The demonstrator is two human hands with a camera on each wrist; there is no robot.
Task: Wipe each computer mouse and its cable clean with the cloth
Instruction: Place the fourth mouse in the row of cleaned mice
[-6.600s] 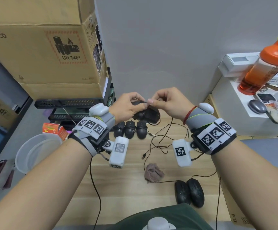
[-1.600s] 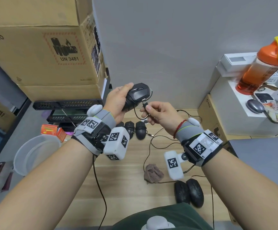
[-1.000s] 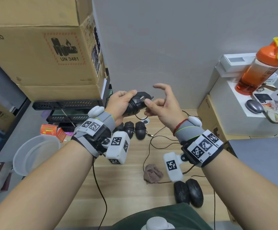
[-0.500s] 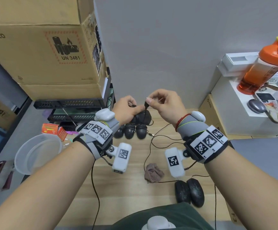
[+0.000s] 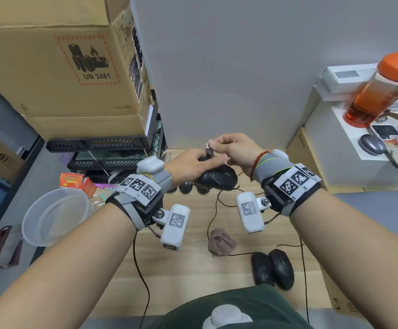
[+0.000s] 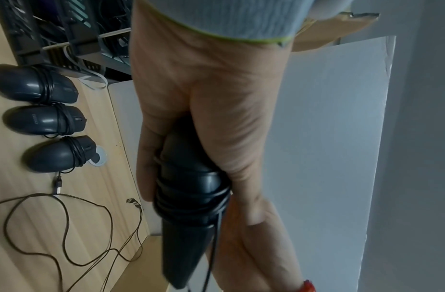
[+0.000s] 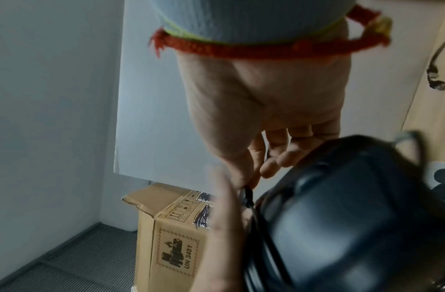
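Head view: wooden desk, grey wall, cardboard boxes left.

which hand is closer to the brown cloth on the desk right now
About even, the right slightly nearer. Both hands are raised together beyond the cloth: the left hand grips a black mouse, the right hand pinches its plug. Neither touches the cloth.

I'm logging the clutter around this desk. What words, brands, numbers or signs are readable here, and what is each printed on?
"PICO": large cardboard box, left edge, first letter cropped.
"UN 3481", with a battery-and-flame sign: same box.
"PICO": small carton by the white stand.
Too small or blurred: "Made in China"-like print, side labels, the middle mouse's logo, the orange packet.
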